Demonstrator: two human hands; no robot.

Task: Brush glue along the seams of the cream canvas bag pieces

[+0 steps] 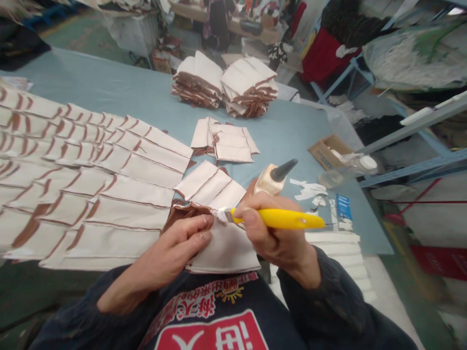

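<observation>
My right hand [277, 228] is closed round the yellow handle of a paintbrush [292, 218]. The brush's bristles, coated with something white, touch the brown edge of a white fabric piece [226, 248] in front of my body. My left hand [186, 243] grips that piece at its brown folded edge, with thumb and fingers pressed together. Just beyond my right hand is a cream bottle [270, 181] with a dark pointed nozzle; its lower part is hidden by the hand. Another white piece with brown seams [211, 183] lies right behind the brush tip.
Overlapping rows of white, brown-edged pieces [134, 194] cover the table's left side. Two tall stacks [250, 87] stand at the back, with loose pieces [233, 142] before them. To the right are a cardboard box [326, 149], a clear jar [332, 177] and white scraps [308, 189].
</observation>
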